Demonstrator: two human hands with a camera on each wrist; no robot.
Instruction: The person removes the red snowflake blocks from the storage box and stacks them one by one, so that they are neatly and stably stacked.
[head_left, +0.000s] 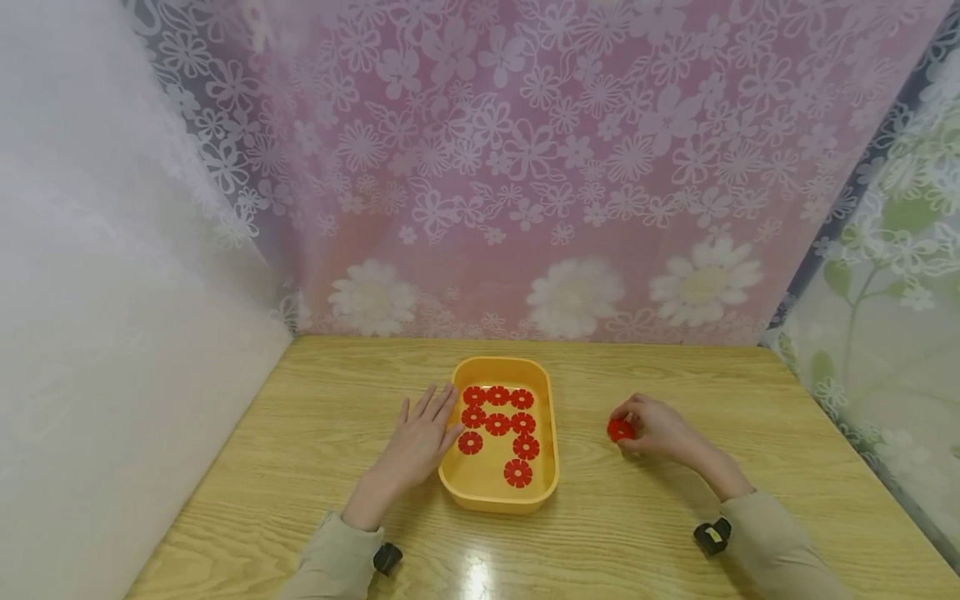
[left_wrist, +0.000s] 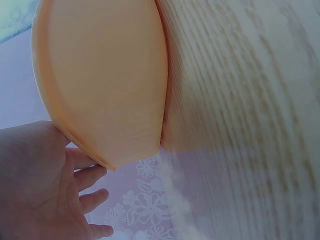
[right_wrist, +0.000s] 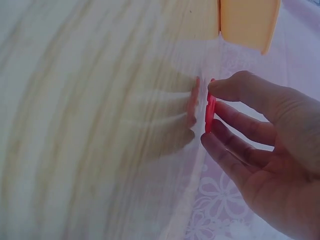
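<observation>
A yellow plastic tray [head_left: 499,492] stands on the table, with several red notched discs [head_left: 518,473] lying flat inside it. My left hand [head_left: 420,442] rests on the tray's left rim with its fingers extended; from the left wrist the hand [left_wrist: 40,185] is seen touching the rim of the tray [left_wrist: 105,80]. Right of the tray, my right hand [head_left: 663,429] pinches one more red notched disc [head_left: 619,430] by its edge. In the right wrist view, thumb and fingertips of the hand [right_wrist: 270,145] hold this disc [right_wrist: 210,107] level, just over the tabletop, with its reflection below.
The wooden table [head_left: 315,400] reaches back to a pink flowered curtain [head_left: 480,283]. A white sheet [head_left: 135,292] bounds the left side, and a flowered sheet [head_left: 877,317] the right. Each wrist wears a black device [head_left: 712,536].
</observation>
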